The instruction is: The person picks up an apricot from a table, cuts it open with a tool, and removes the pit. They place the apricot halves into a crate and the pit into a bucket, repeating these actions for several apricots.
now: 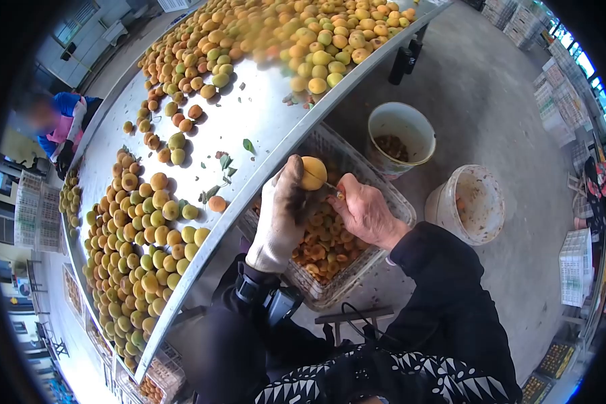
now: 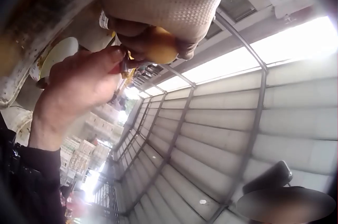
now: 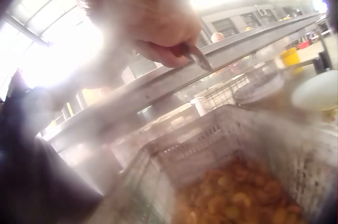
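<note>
My left hand [image 1: 281, 215], in a white knitted glove stained dark at the fingers, grips a yellow apricot [image 1: 314, 174]. The bare right hand [image 1: 369, 213] holds a small knife [image 3: 198, 58] whose short blade sticks out past the fingers. In the head view the blade tip is right at the apricot's side. From the left wrist, the apricot [image 2: 161, 45] shows under the gloved fingers, with the right thumb close by. Below both hands stands a plastic crate [image 1: 402, 210] holding many cut apricot pieces [image 1: 324, 246].
A metal-edged table [image 1: 249, 121] heaped with whole apricots [image 1: 138, 236] slopes along my left. Two buckets, one with dark scraps [image 1: 402, 128] and one dirty white [image 1: 466, 204], stand right of the crate. Another person [image 1: 64, 124] is across the table. Stacked crates [image 1: 576, 266] line the far right.
</note>
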